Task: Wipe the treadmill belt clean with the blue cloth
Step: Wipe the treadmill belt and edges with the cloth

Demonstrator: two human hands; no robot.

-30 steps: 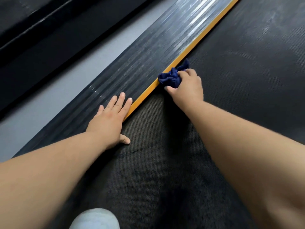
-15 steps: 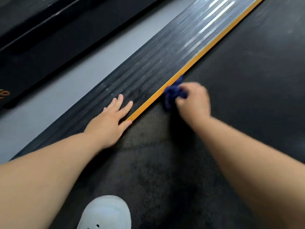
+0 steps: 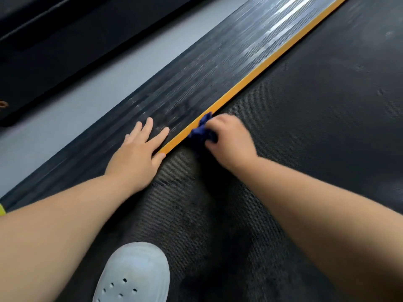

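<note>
**Blue cloth bunched at the belt's left edge**

A white perforated shoe (image 3: 135, 273) stands on the dark treadmill belt (image 3: 305, 149), nearest the camera. Beyond it the left hand (image 3: 137, 155) lies flat on the ribbed side rail (image 3: 196, 83), fingers (image 3: 148, 127) straight and spread, holding nothing. Just beside it, the blurred right hand (image 3: 231, 140) curls its fingers round the bunched blue cloth (image 3: 201, 131), which sits on the belt against the orange strip (image 3: 250, 83). Grey floor (image 3: 65, 110) lies beyond the rail.

Head-worn camera looks forward-down, close over the treadmill belt (image 3: 305, 153).
</note>
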